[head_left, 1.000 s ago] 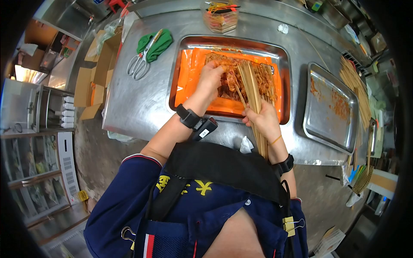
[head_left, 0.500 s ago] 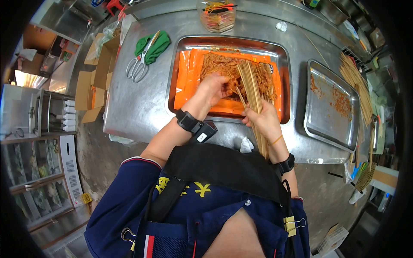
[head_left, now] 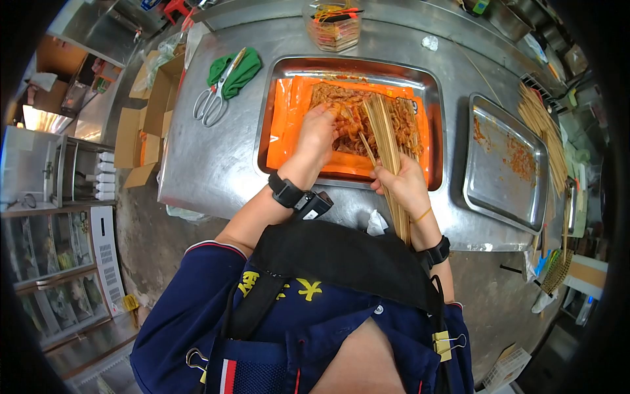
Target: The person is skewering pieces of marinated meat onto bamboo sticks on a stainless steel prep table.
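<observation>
My right hand (head_left: 405, 187) is closed round a thick bundle of bamboo skewers (head_left: 386, 138) that points up and away from me. One skewer (head_left: 367, 148) sticks out apart from the bundle, by the thumb and forefinger. My left hand (head_left: 317, 131) pinches a strip of red-sauced meat (head_left: 346, 118) above the pile, left of that skewer's tip. Below both hands lies a heap of marinated meat (head_left: 331, 94) on an orange plastic bag (head_left: 287, 121), inside a deep steel tray (head_left: 262, 111). My left fingertips are partly hidden by the hand and meat.
Scissors (head_left: 211, 105) lie against a green cloth (head_left: 243, 73) at the left. A sauce-smeared steel tray (head_left: 505, 203) is on the right, beside loose skewers (head_left: 541, 128). A clear container (head_left: 335, 33) stands behind the meat tray. A cardboard box (head_left: 141, 144) is off the table's left edge.
My left hand has moved slightly up and away from the lone skewer's tip, lifting the strip of meat. My right hand and the skewer bundle have stayed almost still.
</observation>
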A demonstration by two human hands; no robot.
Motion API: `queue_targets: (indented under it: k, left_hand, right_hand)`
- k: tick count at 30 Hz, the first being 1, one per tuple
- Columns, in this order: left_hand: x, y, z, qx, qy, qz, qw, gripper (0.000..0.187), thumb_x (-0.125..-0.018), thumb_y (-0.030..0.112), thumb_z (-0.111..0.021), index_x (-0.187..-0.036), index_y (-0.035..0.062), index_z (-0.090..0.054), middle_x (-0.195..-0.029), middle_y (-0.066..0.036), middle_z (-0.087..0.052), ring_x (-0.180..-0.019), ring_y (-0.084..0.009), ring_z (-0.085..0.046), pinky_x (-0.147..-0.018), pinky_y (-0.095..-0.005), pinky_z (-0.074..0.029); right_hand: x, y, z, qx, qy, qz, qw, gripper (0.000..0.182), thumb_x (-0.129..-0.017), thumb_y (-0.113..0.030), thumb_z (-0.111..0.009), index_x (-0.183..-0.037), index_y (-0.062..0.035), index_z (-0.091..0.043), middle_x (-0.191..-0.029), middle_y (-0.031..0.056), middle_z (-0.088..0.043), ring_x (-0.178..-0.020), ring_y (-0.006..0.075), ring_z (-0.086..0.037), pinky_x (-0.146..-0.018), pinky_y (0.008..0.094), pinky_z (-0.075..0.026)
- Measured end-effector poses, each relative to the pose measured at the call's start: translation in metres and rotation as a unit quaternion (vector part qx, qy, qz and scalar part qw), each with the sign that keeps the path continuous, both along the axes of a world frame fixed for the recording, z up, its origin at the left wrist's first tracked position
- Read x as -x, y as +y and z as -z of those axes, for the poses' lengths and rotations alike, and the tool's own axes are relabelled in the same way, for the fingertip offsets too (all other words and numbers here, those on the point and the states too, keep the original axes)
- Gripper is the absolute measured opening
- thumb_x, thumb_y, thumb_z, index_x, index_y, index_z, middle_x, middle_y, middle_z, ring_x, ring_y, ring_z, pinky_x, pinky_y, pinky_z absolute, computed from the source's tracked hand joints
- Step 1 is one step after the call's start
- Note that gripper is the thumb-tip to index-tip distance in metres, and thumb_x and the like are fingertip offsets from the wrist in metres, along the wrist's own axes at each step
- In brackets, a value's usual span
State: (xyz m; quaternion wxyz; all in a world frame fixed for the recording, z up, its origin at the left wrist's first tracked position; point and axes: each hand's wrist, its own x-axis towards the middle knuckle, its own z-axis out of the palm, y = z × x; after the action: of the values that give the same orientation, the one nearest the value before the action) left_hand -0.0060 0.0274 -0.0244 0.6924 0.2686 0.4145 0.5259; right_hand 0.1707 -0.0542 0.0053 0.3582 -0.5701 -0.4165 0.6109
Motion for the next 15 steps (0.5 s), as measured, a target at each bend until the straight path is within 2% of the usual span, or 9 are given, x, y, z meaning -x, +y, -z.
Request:
queue_targets:
  k: [6,9,12,15]
  left_hand:
    - [-0.012,-0.006,-0.015,-0.025,0.008,-0.044,0.999,0.016,-0.089,0.008,-0.048,-0.103,0.0023,-0.052,-0.094,-0.007,-0.061,-0.079,-0.014,-0.06,-0.071,-0.027,-0.049]
    - [-0.017,-0.004,-0.002,-0.138,0.05,-0.058,0.987,0.017,-0.086,0.003,-0.053,-0.103,0.0022,-0.052,-0.094,-0.006,-0.06,-0.08,-0.0125,-0.06,-0.07,-0.0253,-0.049]
    - [-0.019,0.0,0.009,-0.179,0.054,-0.088,0.978,0.018,-0.083,-0.001,-0.054,-0.101,0.0012,-0.052,-0.094,-0.006,-0.061,-0.082,-0.0111,-0.059,-0.07,-0.0241,-0.049]
    - [-0.021,-0.005,0.002,-0.221,0.154,-0.104,0.957,0.012,-0.08,-0.007,-0.05,-0.09,-0.0002,-0.052,-0.085,-0.004,-0.059,-0.075,-0.0089,-0.055,-0.067,-0.0231,-0.045]
  right_hand:
    - [-0.001,0.001,0.001,0.005,-0.001,-0.003,1.0,0.015,-0.079,-0.005,-0.056,-0.09,0.0029,-0.053,-0.074,0.0097,-0.062,-0.058,0.0123,-0.06,-0.05,0.0233,-0.049]
    - [-0.001,0.001,0.001,0.002,-0.003,-0.005,1.0,0.014,-0.079,-0.005,-0.056,-0.089,0.0028,-0.053,-0.074,0.0094,-0.062,-0.058,0.0124,-0.061,-0.05,0.0234,-0.049]
    - [-0.001,0.001,0.001,-0.006,-0.011,-0.006,1.0,0.013,-0.079,-0.005,-0.056,-0.089,0.0028,-0.053,-0.073,0.0092,-0.062,-0.057,0.0125,-0.061,-0.049,0.0235,-0.049]
    - [0.001,0.001,0.003,-0.011,-0.017,-0.004,1.0,0.013,-0.079,-0.004,-0.056,-0.089,0.0029,-0.053,-0.072,0.0091,-0.062,-0.056,0.0125,-0.061,-0.048,0.0237,-0.049]
